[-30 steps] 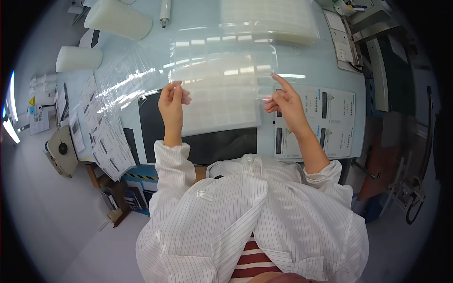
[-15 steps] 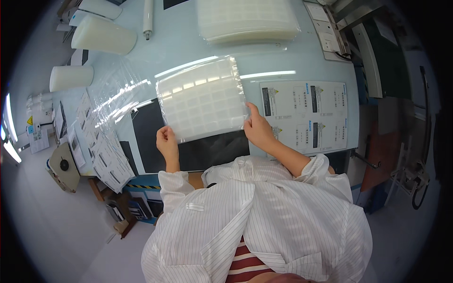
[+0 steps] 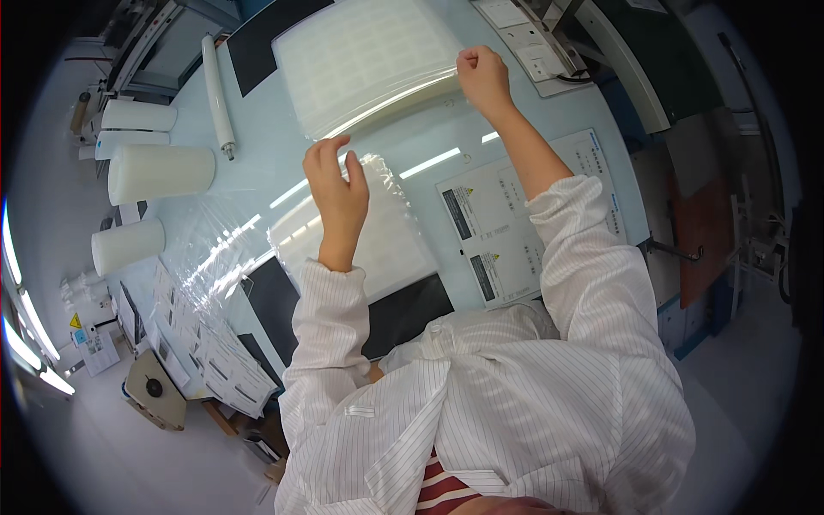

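A thick stack of translucent plastic sheets [image 3: 369, 56] with a grid of rectangular cells lies at the far side of the table. My right hand [image 3: 485, 79] is closed at the stack's near right corner, fingertips pinching the edge of the top sheet. By the near left corner is my left hand [image 3: 337, 184], thumb and fingers apart; whether a fingertip touches the stack I cannot tell. Beneath my left forearm a single gridded sheet [image 3: 390, 236] with shiny clear margins lies flat, partly over a black mat [image 3: 412, 311].
White printed label sheets [image 3: 493, 219] lie right of the gridded sheet. Clear film [image 3: 210, 227] and printed papers [image 3: 215, 343] cover the left side. White rolls [image 3: 163, 172] and a long roller [image 3: 216, 99] lie at far left. Metal equipment [image 3: 618, 60] borders the right edge.
Both hands have let go of the single gridded sheet, now lying on the table. They have reached forward to the near corners of the far stack. The view has shifted and turned.
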Demonstrator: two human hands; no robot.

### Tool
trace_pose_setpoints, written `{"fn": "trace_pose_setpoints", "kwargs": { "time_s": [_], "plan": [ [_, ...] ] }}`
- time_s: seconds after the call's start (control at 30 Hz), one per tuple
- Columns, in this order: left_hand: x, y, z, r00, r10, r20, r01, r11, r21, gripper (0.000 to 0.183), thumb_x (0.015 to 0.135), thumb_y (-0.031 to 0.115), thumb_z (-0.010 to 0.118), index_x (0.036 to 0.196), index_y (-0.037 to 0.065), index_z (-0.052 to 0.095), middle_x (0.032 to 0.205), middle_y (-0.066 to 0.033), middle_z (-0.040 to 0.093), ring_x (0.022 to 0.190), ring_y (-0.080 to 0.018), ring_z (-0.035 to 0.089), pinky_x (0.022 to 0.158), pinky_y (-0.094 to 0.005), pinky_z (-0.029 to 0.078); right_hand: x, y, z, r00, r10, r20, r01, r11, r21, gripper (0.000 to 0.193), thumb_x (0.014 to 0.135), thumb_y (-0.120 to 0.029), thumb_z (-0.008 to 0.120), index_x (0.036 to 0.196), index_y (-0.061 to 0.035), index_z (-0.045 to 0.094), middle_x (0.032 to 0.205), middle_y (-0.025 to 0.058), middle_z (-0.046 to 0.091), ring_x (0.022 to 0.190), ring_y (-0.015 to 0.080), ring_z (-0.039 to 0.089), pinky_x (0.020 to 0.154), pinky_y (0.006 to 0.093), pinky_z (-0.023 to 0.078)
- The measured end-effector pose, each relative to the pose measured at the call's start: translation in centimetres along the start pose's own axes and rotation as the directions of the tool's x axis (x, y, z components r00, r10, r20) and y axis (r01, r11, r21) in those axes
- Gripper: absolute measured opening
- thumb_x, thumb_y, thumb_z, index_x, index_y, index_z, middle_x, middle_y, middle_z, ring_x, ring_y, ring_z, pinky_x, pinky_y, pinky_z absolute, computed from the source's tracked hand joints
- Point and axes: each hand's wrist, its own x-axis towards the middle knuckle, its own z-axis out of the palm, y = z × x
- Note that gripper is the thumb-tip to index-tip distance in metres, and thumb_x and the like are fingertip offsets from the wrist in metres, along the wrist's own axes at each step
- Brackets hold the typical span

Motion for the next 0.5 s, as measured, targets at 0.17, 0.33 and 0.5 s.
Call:
{"fn": "trace_pose_setpoints", "kwargs": {
  "time_s": [0.17, 0.33, 0.5],
  "plan": [
    [6.2, 0.8, 5.5, 0.973, 0.223, 0.065, -0.224, 0.975, 0.014, 0.032, 0.078, 0.0, 0.063, 0.11, 0.002, 0.057, 0.113, -0.0147, 0.055, 0.106, -0.032, 0.051, 0.09, -0.0408, 0.042, 0.0, -1.9, -0.2, 0.968, 0.176, 0.179, -0.187, 0.981, 0.049, 0.023, 0.081, -0.013, 0.064, 0.097, 0.0029, 0.063, 0.084, 0.0128, 0.066, 0.08, 0.0216, 0.064, 0.074, 0.0321, 0.051],
    [9.1, 1.8, 8.1, 0.918, 0.364, 0.155, -0.373, 0.927, 0.029, 0.043, 0.073, 0.012, 0.074, 0.112, 0.001, 0.059, 0.109, -0.0124, 0.059, 0.105, -0.0303, 0.054, 0.089, -0.0407, 0.044, -1.2, -3.3, -1.7, 0.847, 0.368, 0.384, -0.523, 0.706, 0.478, 0.023, 0.083, -0.009, 0.064, 0.103, 0.0043, 0.064, 0.084, 0.0068, 0.064, 0.076, 0.0124, 0.059, 0.069, 0.026, 0.05],
    [7.1, 2.2, 7.8, 0.885, 0.366, 0.288, -0.409, 0.906, 0.106, 0.041, 0.075, 0.015, 0.074, 0.111, 0.002, 0.061, 0.107, -0.0117, 0.061, 0.1, -0.0294, 0.057, 0.083, -0.0383, 0.047, -5.1, -2.9, -2.9, 0.708, 0.32, 0.629, -0.703, 0.396, 0.59, 0.025, 0.088, -0.007, 0.059, 0.11, 0.0049, 0.061, 0.089, 0.007, 0.063, 0.08, 0.0124, 0.058, 0.074, 0.0258, 0.049]
  ]
}}
